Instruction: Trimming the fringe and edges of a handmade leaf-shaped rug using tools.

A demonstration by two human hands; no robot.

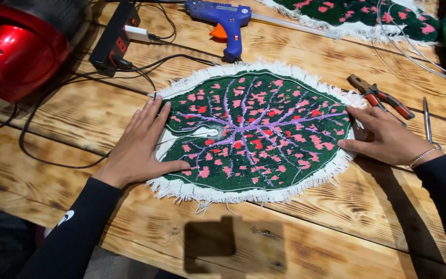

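Head view, bench: A rough wooden bench (104, 111) with dark scorched grain filled the frame, seen from above.
Head view, rug: A leaf-shaped tufted rug (256, 132) lay flat at the middle of the bench, dark green with pink and red flecks, purple veins and a white fringe all around.
Head view, left hand: The left hand (140, 144) lay palm down on the rug's left edge, fingers spread, thumb resting on the green pile; its grip was released, pressing and not clasping.
Head view, right hand: The right hand (385, 137) touched the rug's right edge, fingers stretched toward the fringe; its grip was loose, holding nothing.
Head view, tools nearby: Red-handled pliers (380, 96) lay just beside the right hand. A blue hot glue gun (225, 20) stood beyond the rug's far edge. A black power strip (114, 39) with trailing cables lay to the far left, near a shiny red machine housing (14, 49).
Head view, other pieces: A second green and pink tufted piece (367, 15) lay at the far right, with thin wire (419, 57) looping across it.
Doing it well: In my judgement, even pressure from both flat palms, worked outward from the centre, would keep the rug smooth without creasing the fringe.
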